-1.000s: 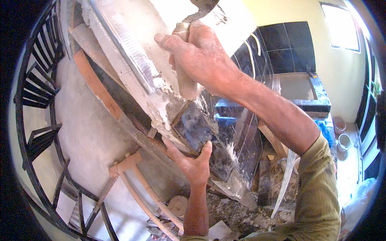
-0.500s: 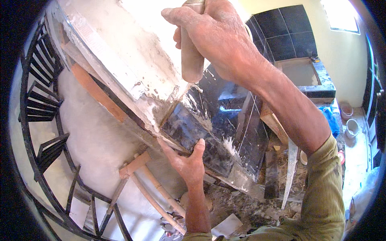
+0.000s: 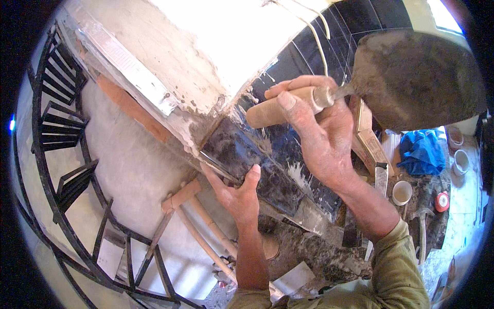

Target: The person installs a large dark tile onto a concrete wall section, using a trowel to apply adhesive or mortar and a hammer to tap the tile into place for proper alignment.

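My right hand (image 3: 329, 147) is closed round the wooden handle of a trowel (image 3: 417, 80). Its broad, mortar-stained blade points to the upper right, above the ledge. Lower and to the left, my left hand (image 3: 239, 201) grips the edge of a black tile (image 3: 226, 147), thumb on the tile's face and fingers partly hidden beyond the edge. The tile lies along the corner of the ledge, smeared with grey mortar. Above it is a pale, rough plaster surface (image 3: 190, 56) with splashes along its edge. Black tiles with white smears cover the face to the right.
A black metal railing (image 3: 88, 255) curves down the left. Wooden poles (image 3: 198, 239) stand below the ledge. At the right are a blue plastic bag (image 3: 422, 153), a cup (image 3: 402, 192), a red tape measure (image 3: 441, 201), a hammer (image 3: 422, 234) and a white bucket (image 3: 460, 162).
My right hand has come down and to the right, turning so the trowel blade now shows at the upper right. My left hand keeps its grip on the tile. The view has shifted slightly.
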`<state>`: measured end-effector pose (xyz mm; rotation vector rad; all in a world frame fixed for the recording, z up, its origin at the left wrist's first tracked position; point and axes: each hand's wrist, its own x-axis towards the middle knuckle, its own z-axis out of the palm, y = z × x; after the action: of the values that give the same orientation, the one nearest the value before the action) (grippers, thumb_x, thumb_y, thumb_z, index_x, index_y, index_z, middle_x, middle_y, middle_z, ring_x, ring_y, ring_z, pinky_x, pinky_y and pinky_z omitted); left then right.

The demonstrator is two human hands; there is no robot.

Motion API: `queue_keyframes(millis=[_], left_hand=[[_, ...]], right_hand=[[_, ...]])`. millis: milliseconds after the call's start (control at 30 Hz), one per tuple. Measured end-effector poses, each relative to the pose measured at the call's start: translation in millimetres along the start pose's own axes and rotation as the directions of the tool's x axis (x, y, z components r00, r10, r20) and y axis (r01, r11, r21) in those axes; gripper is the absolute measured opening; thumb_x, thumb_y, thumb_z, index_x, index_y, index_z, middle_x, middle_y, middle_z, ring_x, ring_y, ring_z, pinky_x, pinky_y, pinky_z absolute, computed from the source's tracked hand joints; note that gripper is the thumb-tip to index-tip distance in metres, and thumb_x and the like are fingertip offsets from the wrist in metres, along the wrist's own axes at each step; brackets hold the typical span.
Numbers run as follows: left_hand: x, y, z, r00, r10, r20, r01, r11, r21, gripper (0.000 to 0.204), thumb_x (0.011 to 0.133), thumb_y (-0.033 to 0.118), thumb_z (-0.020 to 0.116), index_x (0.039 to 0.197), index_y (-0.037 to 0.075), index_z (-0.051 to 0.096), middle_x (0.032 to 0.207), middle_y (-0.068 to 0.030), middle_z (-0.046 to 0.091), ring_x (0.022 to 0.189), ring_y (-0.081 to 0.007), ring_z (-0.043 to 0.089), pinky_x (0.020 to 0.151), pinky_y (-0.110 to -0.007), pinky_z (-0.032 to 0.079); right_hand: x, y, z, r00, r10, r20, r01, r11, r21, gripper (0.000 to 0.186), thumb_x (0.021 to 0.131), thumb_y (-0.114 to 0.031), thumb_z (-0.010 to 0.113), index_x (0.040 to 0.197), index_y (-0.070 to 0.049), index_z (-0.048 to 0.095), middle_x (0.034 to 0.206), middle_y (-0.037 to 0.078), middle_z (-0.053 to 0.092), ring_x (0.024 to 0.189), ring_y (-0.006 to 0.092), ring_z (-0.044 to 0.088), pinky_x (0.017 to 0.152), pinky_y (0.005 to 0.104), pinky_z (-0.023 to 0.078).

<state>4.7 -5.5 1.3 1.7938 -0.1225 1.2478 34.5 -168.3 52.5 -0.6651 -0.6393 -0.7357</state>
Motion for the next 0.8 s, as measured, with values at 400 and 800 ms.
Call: queue_keyframes(millis=[400,800], left_hand=[[1,-3,-4,0.998,-0.061,0.021,0.062,0.998,-0.024,0.104,0.067,0.0,0.078,0.151,-0.007,0.017,0.144,-0.0244,0.038,0.128,-0.0303,0.046,0.108,-0.038,0.04],[1,5,-2,0.995,-0.093,0.036,0.097,0.987,-0.13,0.102,0.069,-0.006,0.077,0.151,-0.004,0.017,0.141,-0.0199,0.042,0.124,-0.0271,0.048,0.106,-0.037,0.042]], right_hand=[[-29,28,-6,0.992,-0.052,0.115,0.063,0.994,-0.095,0.028,0.093,-0.006,0.061,0.115,0.003,0.048,0.108,0.017,0.065,0.1,0.0195,0.063,0.089,0.0341,0.051],[-31,38,4,0.986,-0.135,0.101,0.146,0.984,-0.106,0.027,0.087,0.0,0.067,0.112,0.0,0.055,0.102,0.01,0.065,0.085,0.0118,0.066,0.073,0.0261,0.053]])
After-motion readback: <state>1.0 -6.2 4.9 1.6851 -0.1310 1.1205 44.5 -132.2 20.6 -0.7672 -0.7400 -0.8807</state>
